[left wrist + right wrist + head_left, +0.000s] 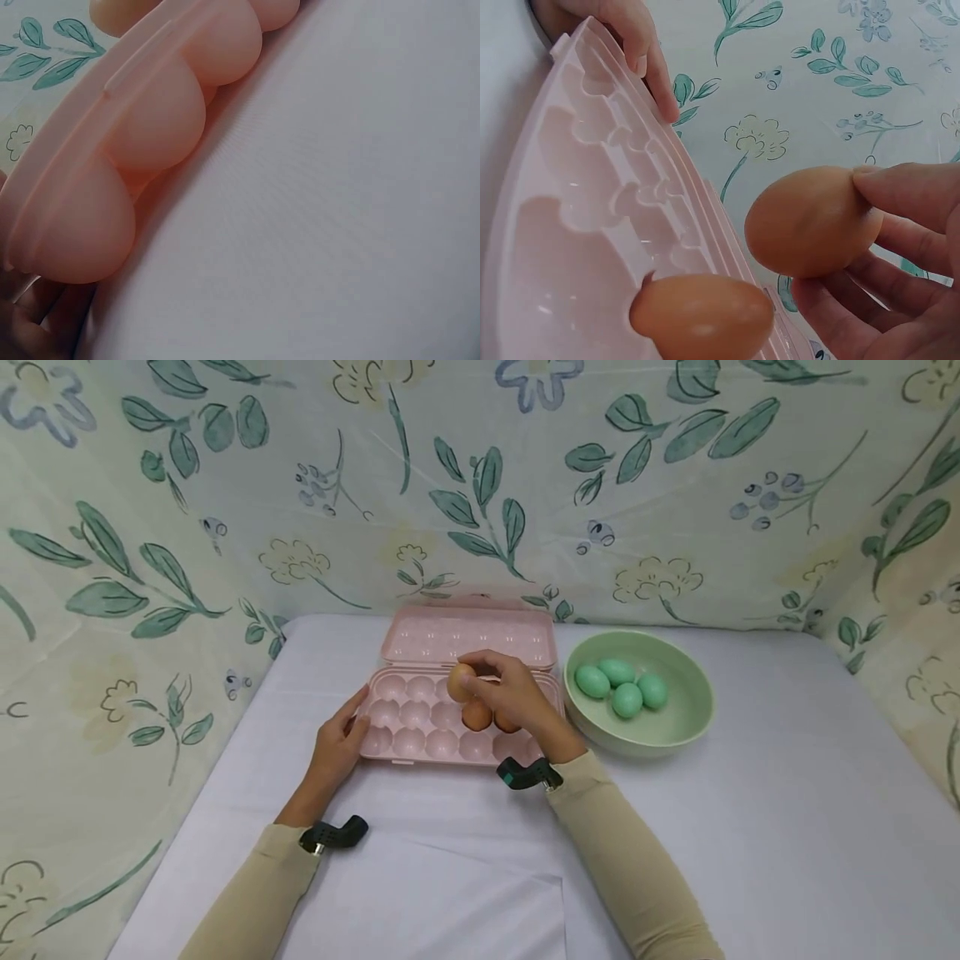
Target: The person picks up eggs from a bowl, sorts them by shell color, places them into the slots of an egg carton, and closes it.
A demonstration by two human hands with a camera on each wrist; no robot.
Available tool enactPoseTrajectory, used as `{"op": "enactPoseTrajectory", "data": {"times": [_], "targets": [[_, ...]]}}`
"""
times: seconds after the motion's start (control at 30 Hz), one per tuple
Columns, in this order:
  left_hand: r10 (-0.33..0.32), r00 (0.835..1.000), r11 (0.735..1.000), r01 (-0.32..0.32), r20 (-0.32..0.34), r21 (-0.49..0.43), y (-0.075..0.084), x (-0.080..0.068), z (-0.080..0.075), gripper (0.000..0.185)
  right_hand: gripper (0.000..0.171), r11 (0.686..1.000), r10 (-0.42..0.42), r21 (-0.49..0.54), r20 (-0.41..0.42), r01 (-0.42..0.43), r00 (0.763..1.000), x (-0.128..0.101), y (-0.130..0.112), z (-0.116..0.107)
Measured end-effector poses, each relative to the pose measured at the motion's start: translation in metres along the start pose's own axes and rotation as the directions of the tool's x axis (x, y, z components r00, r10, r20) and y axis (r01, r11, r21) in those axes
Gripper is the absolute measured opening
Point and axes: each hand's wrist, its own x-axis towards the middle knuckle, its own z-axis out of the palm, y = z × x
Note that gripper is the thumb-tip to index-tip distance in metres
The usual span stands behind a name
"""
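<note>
Right hand grip pinches brown egg in curled fingertips; left hand steadies egg tray, fingers look straight. Lower gently, blunt end into an empty cup.

I'm looking along the right hand: its fingertips pinch a brown egg, held in the air clear of the tray. Below it, on the near side, a second egg sits in a cup of the pink tray. At top left I see the left hand, fingers straight, resting on the tray's edge. Floral cloth fills the background.
</note>
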Motion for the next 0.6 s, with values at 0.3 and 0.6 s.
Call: {"op": "enactPoseTrajectory", "data": {"times": [0.3,0.6], "targets": [[-0.006,1.000,1.000,0.006,-0.012,-0.017,-0.001,-0.001,0.000,0.049,0.036,0.999,0.043,-0.022,-0.017,-0.044,0.999,0.000,0.000,0.015],[-0.007,1.000,1.000,0.007,-0.024,0.007,-0.001,-0.001,0.000,0.049,0.035,0.999,0.016,-0.042,-0.007,-0.016,1.000,0.001,0.004,0.020]]}}
